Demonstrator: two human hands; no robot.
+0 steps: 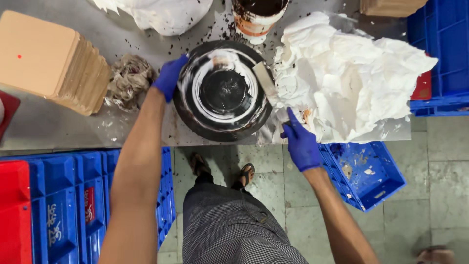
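A round dark turntable [195, 120] stands on the steel table and carries a dark cake [222, 90] smeared with white cream. My left hand [168, 77], in a blue glove, rests against the turntable's left rim. My right hand [300, 142], also gloved in blue, grips the handle of a flat metal scraper [265, 83]. Its blade leans against the right side of the cake.
Crumpled white paper [351, 78] lies right of the turntable. A stack of tan cardboard boards [49, 58] sits at left beside a dirty rag [129, 78]. A bucket [256, 19] stands behind the cake. Blue crates [364, 173] and a red crate [14, 210] sit below the table edge.
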